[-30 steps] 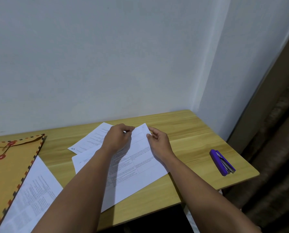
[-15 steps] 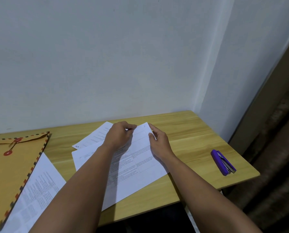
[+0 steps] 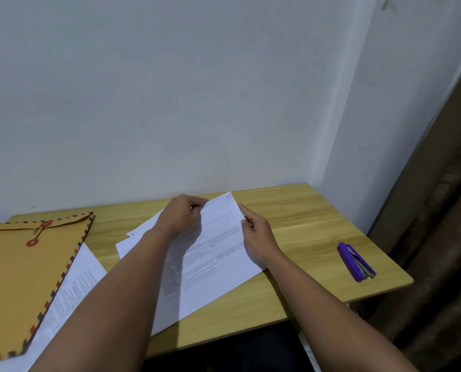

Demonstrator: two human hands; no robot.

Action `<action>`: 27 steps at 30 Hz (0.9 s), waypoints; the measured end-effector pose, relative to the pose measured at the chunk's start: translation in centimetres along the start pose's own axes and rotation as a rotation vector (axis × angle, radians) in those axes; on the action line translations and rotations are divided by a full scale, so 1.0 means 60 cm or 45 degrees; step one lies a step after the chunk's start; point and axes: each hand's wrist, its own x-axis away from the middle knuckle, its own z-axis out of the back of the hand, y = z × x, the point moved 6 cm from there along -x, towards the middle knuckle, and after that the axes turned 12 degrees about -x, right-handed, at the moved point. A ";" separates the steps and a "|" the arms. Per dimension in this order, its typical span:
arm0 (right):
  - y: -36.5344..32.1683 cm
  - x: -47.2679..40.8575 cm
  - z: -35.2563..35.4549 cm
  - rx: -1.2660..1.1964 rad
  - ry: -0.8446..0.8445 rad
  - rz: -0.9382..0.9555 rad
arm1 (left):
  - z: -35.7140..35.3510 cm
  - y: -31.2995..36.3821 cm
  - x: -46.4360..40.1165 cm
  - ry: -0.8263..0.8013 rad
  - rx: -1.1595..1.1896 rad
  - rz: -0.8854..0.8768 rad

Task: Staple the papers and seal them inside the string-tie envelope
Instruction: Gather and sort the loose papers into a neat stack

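Observation:
A printed white sheet lies slanted in the middle of the wooden desk, with another sheet partly under it at the left. My left hand pinches the top sheet's far edge. My right hand grips its right edge, thumb on top. The far corner of the sheet is lifted slightly. A yellow string-tie envelope with red buttons and a striped border lies at the left, its flap down. A purple stapler lies at the right, away from both hands.
A further printed sheet sticks out from under the envelope's right side near the front edge. A white wall runs directly behind the desk. The desk ends just right of the stapler, with a dark gap beyond.
Both hands slid a little farther from me along the sheet, and its far corner has risen off the desk. The sheet underneath is more covered. The camera turned slightly left.

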 end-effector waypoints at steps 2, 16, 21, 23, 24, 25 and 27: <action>-0.007 0.009 -0.006 -0.017 -0.021 0.008 | 0.004 0.002 0.004 -0.035 -0.058 -0.012; -0.107 0.040 -0.050 0.075 -0.120 0.126 | 0.155 0.040 0.062 0.081 -0.209 -0.030; -0.149 0.054 -0.065 0.091 -0.107 0.180 | 0.214 0.047 0.088 0.159 -0.283 -0.045; -0.176 0.065 -0.077 0.121 -0.138 0.251 | 0.243 0.056 0.101 0.185 -0.298 -0.055; -0.192 0.071 -0.084 0.122 -0.151 0.273 | 0.258 0.061 0.106 0.191 -0.302 -0.054; -0.207 0.073 -0.092 0.113 -0.155 0.287 | 0.276 0.064 0.111 0.192 -0.297 -0.040; -0.235 0.077 -0.108 0.056 -0.159 0.315 | 0.312 0.064 0.123 0.156 -0.312 -0.008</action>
